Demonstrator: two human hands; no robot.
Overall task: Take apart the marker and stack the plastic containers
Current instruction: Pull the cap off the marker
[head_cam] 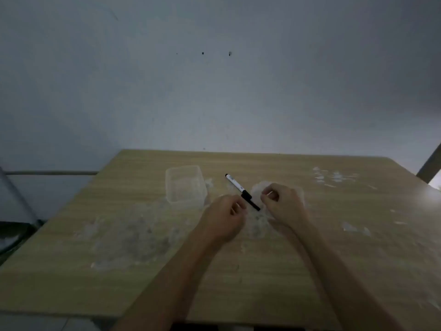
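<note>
marker (241,191): flat on table (119,235), diagonal, black cap end nearest, between both hands
left hand (224,217): fingers curled, at cap end; contact unclear, holds nothing visible
right hand (280,203): loosely curled, partly covering second container (298,191); grip can't tell
container (186,183): clear, upright, left of marker
risk: cap pull could make marker roll or skid into container

Operator: two bare forearms and hands, head view.

Left hand (223,217) and right hand (284,203) both uncovered; no sleeve, glove, ring, watch or band shows anywhere along the forearms to the lower frame edge. Fingers short-nailed as far as visible; the picture is dim and soft, finer detail unreadable.
</note>
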